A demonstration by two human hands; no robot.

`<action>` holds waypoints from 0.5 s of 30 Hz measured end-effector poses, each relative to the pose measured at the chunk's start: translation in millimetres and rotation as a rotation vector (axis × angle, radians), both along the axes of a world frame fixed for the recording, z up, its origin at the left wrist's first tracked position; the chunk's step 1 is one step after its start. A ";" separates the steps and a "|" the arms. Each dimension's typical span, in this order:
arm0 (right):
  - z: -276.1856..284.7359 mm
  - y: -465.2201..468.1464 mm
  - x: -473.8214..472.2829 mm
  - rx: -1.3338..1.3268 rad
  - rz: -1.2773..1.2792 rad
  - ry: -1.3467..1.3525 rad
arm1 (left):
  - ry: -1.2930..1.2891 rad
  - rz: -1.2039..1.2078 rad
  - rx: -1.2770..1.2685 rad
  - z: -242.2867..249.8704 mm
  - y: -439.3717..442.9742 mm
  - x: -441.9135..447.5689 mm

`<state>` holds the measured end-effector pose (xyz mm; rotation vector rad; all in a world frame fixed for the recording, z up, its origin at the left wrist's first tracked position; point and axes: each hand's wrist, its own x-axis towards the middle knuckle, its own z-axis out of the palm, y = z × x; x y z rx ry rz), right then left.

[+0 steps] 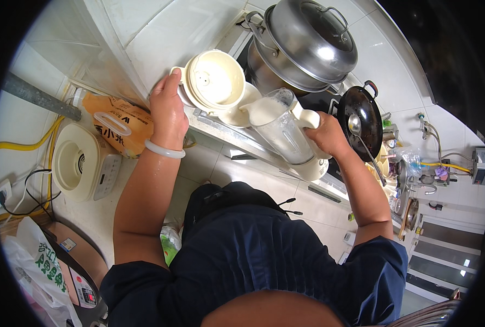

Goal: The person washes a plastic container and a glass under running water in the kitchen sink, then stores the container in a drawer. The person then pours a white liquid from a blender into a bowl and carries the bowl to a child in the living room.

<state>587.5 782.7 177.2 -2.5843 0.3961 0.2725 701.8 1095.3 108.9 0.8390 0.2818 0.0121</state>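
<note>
My left hand (169, 104) grips the small handle of a cream plastic lid (217, 79), whose hollow side shows. With my right hand (327, 134) I hold the cream handle of a clear blender jug (285, 135), tilted to the left over the counter's edge. Pale, milky liquid or foam (265, 110) is at the jug's spout. A cream bowl (242, 110) lies beneath the spout and the lid, partly hidden by both. Whether the liquid falls into it I cannot tell.
Behind stands a large steel steamer pot (303, 49) on the hob. A black wok (361, 122) with a metal ladle (354, 124) is at the right. To the left are a cream blender base (81, 163), an orange bag (120, 122) and a rice cooker (79, 261).
</note>
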 end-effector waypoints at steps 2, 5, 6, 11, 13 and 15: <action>1.0 1.1 1.1 -0.007 0.005 0.005 | 0.007 0.002 0.001 0.3 0.1 0.0; 1.4 1.9 2.1 -0.012 0.014 0.007 | 0.014 0.003 0.002 0.5 0.1 -0.7; 1.5 1.9 2.6 -0.015 0.019 0.008 | 0.013 0.006 0.000 -0.5 0.3 -0.4; 5.7 5.7 4.6 -0.042 0.034 0.020 | 0.001 0.014 -0.009 -1.6 0.1 -0.6; 7.0 6.4 6.6 -0.069 0.036 0.031 | -0.010 0.015 -0.017 -1.6 0.1 -0.9; 4.6 4.1 6.9 -0.092 0.053 0.022 | -0.010 0.005 -0.018 -3.0 0.4 -0.6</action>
